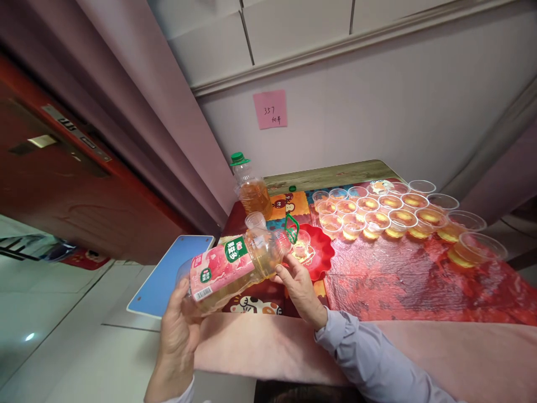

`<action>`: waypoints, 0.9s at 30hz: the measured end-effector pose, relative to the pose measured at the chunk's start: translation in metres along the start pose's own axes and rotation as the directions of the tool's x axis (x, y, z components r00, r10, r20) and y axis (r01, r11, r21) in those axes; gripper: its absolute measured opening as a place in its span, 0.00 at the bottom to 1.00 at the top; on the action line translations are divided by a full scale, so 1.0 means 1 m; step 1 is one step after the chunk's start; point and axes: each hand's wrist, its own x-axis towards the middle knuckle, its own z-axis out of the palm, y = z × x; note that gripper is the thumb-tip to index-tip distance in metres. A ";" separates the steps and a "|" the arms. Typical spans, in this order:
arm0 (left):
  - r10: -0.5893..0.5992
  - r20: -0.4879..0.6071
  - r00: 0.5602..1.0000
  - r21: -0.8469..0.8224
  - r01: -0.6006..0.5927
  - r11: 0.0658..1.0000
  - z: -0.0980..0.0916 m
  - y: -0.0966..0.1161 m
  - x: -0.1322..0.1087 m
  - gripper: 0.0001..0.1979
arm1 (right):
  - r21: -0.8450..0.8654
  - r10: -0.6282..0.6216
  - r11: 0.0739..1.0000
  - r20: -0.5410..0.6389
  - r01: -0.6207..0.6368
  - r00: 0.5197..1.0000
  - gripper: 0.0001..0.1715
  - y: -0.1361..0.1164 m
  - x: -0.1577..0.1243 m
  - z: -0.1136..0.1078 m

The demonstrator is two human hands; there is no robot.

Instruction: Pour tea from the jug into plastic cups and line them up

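A large clear bottle (235, 266) with a pink label and amber liquid lies tilted almost on its side, mouth toward a small clear cup (301, 244) standing in a red scalloped plate (322, 252). My left hand (178, 330) grips the bottle's base from below. My right hand (298, 288) holds the bottle near its neck, fingers curled under it. The bottle's green handle ring (292, 228) hangs by the neck.
Several clear cups (377, 215) of amber liquid stand in rows on the red cloth (398, 280). A second bottle (250, 187) with a green cap stands at the back left, an empty cup (255, 220) before it. A blue board (168, 274) lies left of the table.
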 end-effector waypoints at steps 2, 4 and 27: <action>-0.006 0.004 1.000 -0.008 0.006 1.000 0.000 0.001 0.000 0.24 | 0.002 0.004 1.000 -0.008 -0.004 1.000 0.41 0.000 0.000 0.000; -0.007 0.011 1.000 0.004 0.007 1.000 -0.001 0.001 0.000 0.24 | 0.005 0.004 1.000 -0.017 -0.004 1.000 0.40 0.001 0.000 0.000; -0.025 -0.016 1.000 0.040 0.025 0.999 0.013 0.013 -0.007 0.29 | 0.046 -0.001 0.999 -0.016 0.002 1.000 0.38 0.001 0.001 0.002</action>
